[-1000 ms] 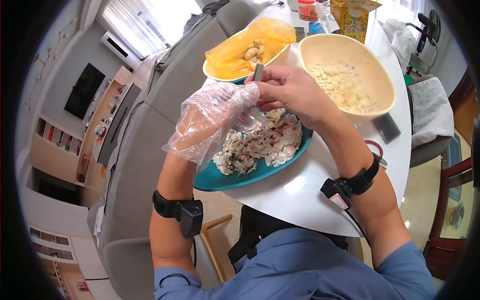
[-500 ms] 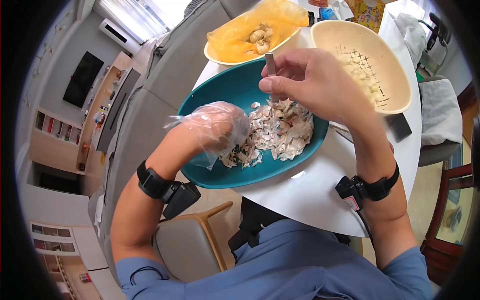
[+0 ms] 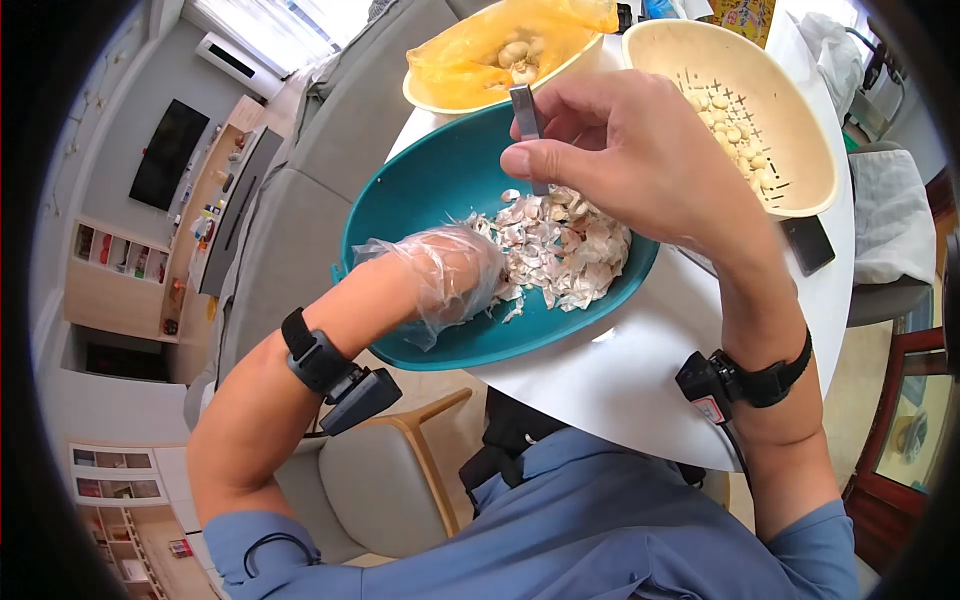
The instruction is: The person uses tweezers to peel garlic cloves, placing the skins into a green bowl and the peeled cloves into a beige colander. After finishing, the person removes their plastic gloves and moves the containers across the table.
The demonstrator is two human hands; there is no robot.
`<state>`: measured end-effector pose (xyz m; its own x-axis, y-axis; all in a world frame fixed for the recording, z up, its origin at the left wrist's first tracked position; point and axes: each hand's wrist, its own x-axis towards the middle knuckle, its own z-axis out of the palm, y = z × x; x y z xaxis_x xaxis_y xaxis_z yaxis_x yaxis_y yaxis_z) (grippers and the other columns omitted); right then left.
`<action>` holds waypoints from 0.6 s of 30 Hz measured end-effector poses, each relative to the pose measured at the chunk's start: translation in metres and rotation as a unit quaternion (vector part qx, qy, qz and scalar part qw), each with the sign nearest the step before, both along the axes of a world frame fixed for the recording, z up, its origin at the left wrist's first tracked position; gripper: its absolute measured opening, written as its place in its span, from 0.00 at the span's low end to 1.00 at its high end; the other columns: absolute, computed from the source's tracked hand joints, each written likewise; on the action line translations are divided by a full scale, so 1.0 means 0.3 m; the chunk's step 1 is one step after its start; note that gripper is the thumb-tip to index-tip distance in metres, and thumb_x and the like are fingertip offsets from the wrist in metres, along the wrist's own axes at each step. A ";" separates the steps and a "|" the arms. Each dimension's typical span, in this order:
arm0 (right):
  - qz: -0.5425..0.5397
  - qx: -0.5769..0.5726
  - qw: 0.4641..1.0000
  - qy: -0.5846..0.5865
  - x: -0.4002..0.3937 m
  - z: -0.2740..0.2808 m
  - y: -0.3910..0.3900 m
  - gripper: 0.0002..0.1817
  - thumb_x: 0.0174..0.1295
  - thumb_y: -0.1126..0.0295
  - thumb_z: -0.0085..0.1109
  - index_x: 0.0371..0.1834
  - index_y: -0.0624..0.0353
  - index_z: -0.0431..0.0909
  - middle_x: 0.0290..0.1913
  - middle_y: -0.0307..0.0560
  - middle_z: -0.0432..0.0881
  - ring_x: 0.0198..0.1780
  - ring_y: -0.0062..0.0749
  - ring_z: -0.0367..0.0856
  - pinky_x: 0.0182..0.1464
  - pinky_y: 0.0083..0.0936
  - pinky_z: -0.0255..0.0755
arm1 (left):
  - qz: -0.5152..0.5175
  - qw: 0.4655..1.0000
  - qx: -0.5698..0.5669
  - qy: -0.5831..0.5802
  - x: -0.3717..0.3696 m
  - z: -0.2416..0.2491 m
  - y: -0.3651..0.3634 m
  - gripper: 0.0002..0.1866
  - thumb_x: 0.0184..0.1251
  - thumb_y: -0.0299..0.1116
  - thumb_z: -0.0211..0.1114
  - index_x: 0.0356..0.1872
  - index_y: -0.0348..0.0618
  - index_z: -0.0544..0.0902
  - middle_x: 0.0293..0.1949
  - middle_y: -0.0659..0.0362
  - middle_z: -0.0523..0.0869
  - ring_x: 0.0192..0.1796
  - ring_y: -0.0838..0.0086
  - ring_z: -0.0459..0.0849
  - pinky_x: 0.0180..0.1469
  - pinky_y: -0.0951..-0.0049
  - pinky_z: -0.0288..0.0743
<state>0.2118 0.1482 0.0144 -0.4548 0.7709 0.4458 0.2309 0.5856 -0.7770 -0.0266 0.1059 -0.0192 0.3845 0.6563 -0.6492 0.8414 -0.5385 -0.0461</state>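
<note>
My left hand (image 3: 458, 268), in a clear plastic glove, reaches down into a teal basin (image 3: 410, 180) at the left edge of a heap of garlic skins (image 3: 570, 245). Its fingers are turned away from the camera and hidden, so what they hold cannot be made out. Above the basin, my right hand (image 3: 630, 160) is bare and pinches a narrow flat metal tool (image 3: 527, 120) between thumb and fingers. The tool stands nearly upright, its lower end over the skins.
Behind the basin, a cream bowl (image 3: 425, 97) holds whole garlic bulbs (image 3: 520, 55) in an orange plastic bag (image 3: 450, 65). A cream colander (image 3: 800, 110) with peeled garlic cloves (image 3: 740, 145) stands at the right, beside a dark phone (image 3: 808, 245). A chair (image 3: 385, 480) is below left.
The garlic skins sit more to the right, baring basin floor near my gloved left hand. My right hand and the metal tool have shifted slightly up and left.
</note>
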 end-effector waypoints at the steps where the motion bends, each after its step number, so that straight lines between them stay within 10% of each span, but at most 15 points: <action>1: 0.000 0.001 1.000 0.015 0.001 0.003 -0.001 0.19 0.61 0.57 0.74 0.37 0.67 0.88 0.32 0.53 0.91 0.35 0.42 0.91 0.45 0.35 0.82 | 0.000 1.000 0.001 0.002 -0.034 0.001 0.008 0.10 0.66 0.35 0.70 0.41 0.41 0.87 0.38 0.49 0.89 0.40 0.53 0.87 0.48 0.58 0.82; 4: -0.005 -0.012 1.000 0.016 0.005 0.015 -0.007 0.19 0.62 0.57 0.73 0.37 0.66 0.88 0.32 0.53 0.91 0.35 0.41 0.90 0.44 0.34 0.82 | -0.194 0.973 0.075 -0.096 -0.104 0.056 0.016 0.11 0.67 0.35 0.71 0.44 0.41 0.85 0.39 0.53 0.88 0.37 0.59 0.87 0.47 0.59 0.83; 7: 0.021 -0.044 0.998 0.041 -0.005 0.005 -0.008 0.18 0.63 0.57 0.72 0.38 0.66 0.89 0.31 0.52 0.90 0.33 0.38 0.89 0.43 0.32 0.81 | 0.309 0.878 0.009 -0.364 -0.081 0.187 -0.065 0.12 0.75 0.37 0.70 0.49 0.40 0.84 0.38 0.59 0.86 0.34 0.74 0.84 0.42 0.70 0.81; 10: 0.087 -0.118 0.984 0.098 -0.024 -0.016 0.003 0.16 0.67 0.62 0.70 0.41 0.67 0.88 0.29 0.45 0.89 0.32 0.25 0.86 0.39 0.25 0.79 | 0.412 0.745 -0.024 -0.524 -0.073 0.189 -0.112 0.12 0.76 0.35 0.69 0.48 0.37 0.83 0.35 0.60 0.86 0.34 0.76 0.84 0.40 0.73 0.80; 18: 0.111 -0.178 0.965 0.155 -0.108 -0.055 -0.057 0.13 0.70 0.67 0.71 0.46 0.68 0.87 0.35 0.44 0.90 0.36 0.19 0.85 0.42 0.22 0.81 | 0.478 0.589 0.019 -0.651 0.024 0.119 -0.232 0.11 0.80 0.32 0.61 0.52 0.34 0.82 0.34 0.59 0.85 0.36 0.75 0.82 0.46 0.75 0.79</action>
<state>0.1794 0.1310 -0.0020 -0.5132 0.7999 0.3113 -0.1456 0.2763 -0.9500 -0.0194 0.0364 0.0163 -0.0168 0.9819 -0.1888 0.0951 0.1895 0.9773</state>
